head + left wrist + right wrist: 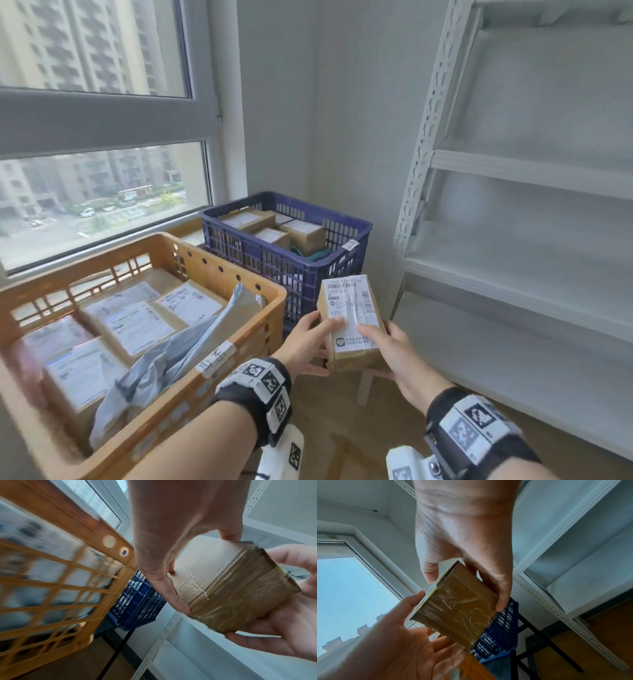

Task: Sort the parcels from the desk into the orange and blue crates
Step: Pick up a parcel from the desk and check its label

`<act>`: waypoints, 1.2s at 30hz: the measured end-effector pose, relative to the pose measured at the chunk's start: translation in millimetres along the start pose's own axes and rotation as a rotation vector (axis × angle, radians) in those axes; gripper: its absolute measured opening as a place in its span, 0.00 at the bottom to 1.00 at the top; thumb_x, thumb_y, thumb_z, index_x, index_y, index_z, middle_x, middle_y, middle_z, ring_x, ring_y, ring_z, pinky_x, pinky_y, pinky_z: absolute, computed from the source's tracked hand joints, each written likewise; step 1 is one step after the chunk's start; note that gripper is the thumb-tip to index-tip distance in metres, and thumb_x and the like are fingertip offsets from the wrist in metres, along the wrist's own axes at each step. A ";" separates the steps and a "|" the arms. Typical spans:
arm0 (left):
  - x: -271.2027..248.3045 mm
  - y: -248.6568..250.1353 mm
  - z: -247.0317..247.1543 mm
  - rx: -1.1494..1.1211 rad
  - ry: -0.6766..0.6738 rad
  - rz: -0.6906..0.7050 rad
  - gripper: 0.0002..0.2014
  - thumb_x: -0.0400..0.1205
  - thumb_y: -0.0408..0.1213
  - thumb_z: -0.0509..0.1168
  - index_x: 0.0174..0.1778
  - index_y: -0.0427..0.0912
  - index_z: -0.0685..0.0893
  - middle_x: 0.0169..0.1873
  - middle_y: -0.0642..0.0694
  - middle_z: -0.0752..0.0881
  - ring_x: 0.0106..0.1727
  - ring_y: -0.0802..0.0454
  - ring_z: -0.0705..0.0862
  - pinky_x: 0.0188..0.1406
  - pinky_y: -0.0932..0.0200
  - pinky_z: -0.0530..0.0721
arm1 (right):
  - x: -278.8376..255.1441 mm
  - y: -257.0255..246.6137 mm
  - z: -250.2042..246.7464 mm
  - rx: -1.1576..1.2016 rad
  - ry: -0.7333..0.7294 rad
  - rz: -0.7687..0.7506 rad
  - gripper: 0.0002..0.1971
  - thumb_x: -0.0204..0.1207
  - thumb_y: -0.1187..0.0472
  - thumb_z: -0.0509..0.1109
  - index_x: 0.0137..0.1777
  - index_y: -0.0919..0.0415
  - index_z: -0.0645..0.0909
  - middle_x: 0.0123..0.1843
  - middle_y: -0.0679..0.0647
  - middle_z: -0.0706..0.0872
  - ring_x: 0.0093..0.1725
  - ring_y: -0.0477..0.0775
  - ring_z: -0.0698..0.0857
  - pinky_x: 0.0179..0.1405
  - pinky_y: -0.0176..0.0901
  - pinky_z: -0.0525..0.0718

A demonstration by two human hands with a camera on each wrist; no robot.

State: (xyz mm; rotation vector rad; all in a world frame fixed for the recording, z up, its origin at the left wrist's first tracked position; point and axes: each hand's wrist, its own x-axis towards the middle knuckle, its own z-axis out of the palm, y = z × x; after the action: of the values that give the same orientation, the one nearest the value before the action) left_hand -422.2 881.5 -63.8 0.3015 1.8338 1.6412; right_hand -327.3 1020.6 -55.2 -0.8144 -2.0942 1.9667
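1. Soft daylight comes through the window (102, 192) on the left; the room is bright and evenly lit.
2. The orange crate (51, 574) smears with motion blur in the left wrist view.
3. The shelf (513, 164) on the right bows, probably from lens distortion.
4. Tape on the parcel (458, 612) glints.

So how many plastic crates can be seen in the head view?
2. The orange plastic crate stands at the lower left under the window; the dark blue plastic crate stands behind it in the corner. Both hold parcels. Others may be out of view.

Both hands, left (306, 337) and right (394, 354), curl in a grip.
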 end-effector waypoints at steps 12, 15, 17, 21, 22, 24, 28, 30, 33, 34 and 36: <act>137.4 77.1 54.0 -0.160 0.144 0.005 0.35 0.78 0.47 0.71 0.77 0.56 0.59 0.62 0.42 0.83 0.55 0.42 0.87 0.46 0.44 0.90 | 151.5 -63.1 -84.0 -0.205 -0.024 -0.242 0.27 0.76 0.48 0.75 0.73 0.49 0.73 0.63 0.46 0.84 0.56 0.41 0.84 0.57 0.44 0.85; 166.1 102.9 47.3 -0.207 0.242 0.063 0.41 0.76 0.49 0.72 0.80 0.58 0.54 0.68 0.42 0.78 0.62 0.38 0.83 0.48 0.41 0.89 | 180.2 -91.9 -87.1 -0.333 -0.018 -0.366 0.30 0.77 0.48 0.75 0.77 0.51 0.70 0.61 0.42 0.77 0.49 0.30 0.76 0.41 0.26 0.72; 185.4 118.7 38.3 -0.254 0.302 0.087 0.42 0.76 0.49 0.73 0.80 0.59 0.53 0.69 0.42 0.75 0.65 0.37 0.80 0.51 0.38 0.88 | 201.7 -110.7 -84.1 -0.386 -0.035 -0.416 0.33 0.76 0.48 0.76 0.79 0.53 0.69 0.61 0.42 0.77 0.51 0.34 0.77 0.39 0.24 0.70; 228.2 143.6 14.5 -0.339 0.372 0.093 0.44 0.73 0.50 0.75 0.79 0.58 0.55 0.69 0.39 0.75 0.64 0.33 0.80 0.55 0.33 0.85 | 247.6 -141.3 -65.4 -0.472 -0.095 -0.470 0.43 0.70 0.47 0.81 0.82 0.55 0.65 0.73 0.50 0.78 0.66 0.47 0.79 0.56 0.33 0.75; 238.6 148.4 9.0 -0.351 0.379 0.097 0.44 0.73 0.49 0.75 0.79 0.56 0.55 0.69 0.39 0.75 0.63 0.32 0.80 0.55 0.32 0.85 | 260.3 -148.9 -58.7 -0.518 -0.105 -0.489 0.45 0.68 0.46 0.82 0.81 0.56 0.66 0.73 0.51 0.78 0.66 0.48 0.79 0.57 0.36 0.76; 259.0 155.6 -2.5 -0.360 0.395 0.124 0.43 0.73 0.48 0.76 0.79 0.52 0.57 0.67 0.39 0.76 0.62 0.34 0.81 0.53 0.34 0.86 | 286.0 -164.0 -42.3 -0.683 -0.086 -0.534 0.48 0.64 0.42 0.82 0.81 0.57 0.65 0.72 0.53 0.78 0.67 0.52 0.79 0.64 0.46 0.80; 297.2 165.7 -30.3 -0.317 0.453 0.095 0.45 0.71 0.52 0.77 0.78 0.50 0.58 0.66 0.39 0.77 0.57 0.37 0.85 0.43 0.44 0.89 | 340.4 -187.6 -8.8 -0.970 -0.069 -0.593 0.40 0.60 0.37 0.80 0.69 0.55 0.72 0.62 0.53 0.78 0.64 0.57 0.79 0.63 0.54 0.82; 308.9 170.7 -44.9 -0.203 0.451 0.015 0.51 0.64 0.64 0.76 0.78 0.45 0.62 0.64 0.40 0.81 0.53 0.40 0.87 0.44 0.46 0.88 | 366.7 -196.2 2.8 -1.076 -0.116 -0.589 0.40 0.62 0.40 0.79 0.72 0.55 0.72 0.65 0.53 0.79 0.67 0.58 0.76 0.65 0.51 0.78; 328.9 174.9 -71.5 -0.063 0.471 -0.075 0.57 0.57 0.69 0.73 0.77 0.40 0.64 0.67 0.40 0.77 0.62 0.40 0.82 0.57 0.43 0.85 | 404.3 -208.3 11.8 -1.142 -0.231 -0.535 0.43 0.62 0.49 0.81 0.78 0.55 0.68 0.69 0.53 0.79 0.67 0.57 0.77 0.62 0.47 0.78; 334.6 176.5 -80.0 -0.023 0.507 -0.083 0.56 0.57 0.65 0.74 0.77 0.39 0.63 0.67 0.39 0.76 0.64 0.39 0.80 0.60 0.43 0.83 | 417.3 -209.4 14.3 -1.151 -0.277 -0.501 0.44 0.61 0.52 0.82 0.78 0.54 0.67 0.68 0.52 0.79 0.65 0.56 0.79 0.59 0.46 0.79; 344.0 178.5 -97.9 0.139 0.556 -0.110 0.49 0.58 0.56 0.74 0.74 0.37 0.70 0.67 0.37 0.78 0.65 0.39 0.79 0.57 0.49 0.80 | 435.6 -209.7 21.8 -1.234 -0.390 -0.474 0.46 0.58 0.59 0.84 0.76 0.52 0.66 0.68 0.52 0.78 0.62 0.55 0.81 0.58 0.49 0.83</act>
State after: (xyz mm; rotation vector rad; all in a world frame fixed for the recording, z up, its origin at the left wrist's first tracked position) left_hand -786.9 1032.4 -0.6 -0.2217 2.3277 1.6284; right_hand -761.8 1213.6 35.2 0.0564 -3.2629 0.4647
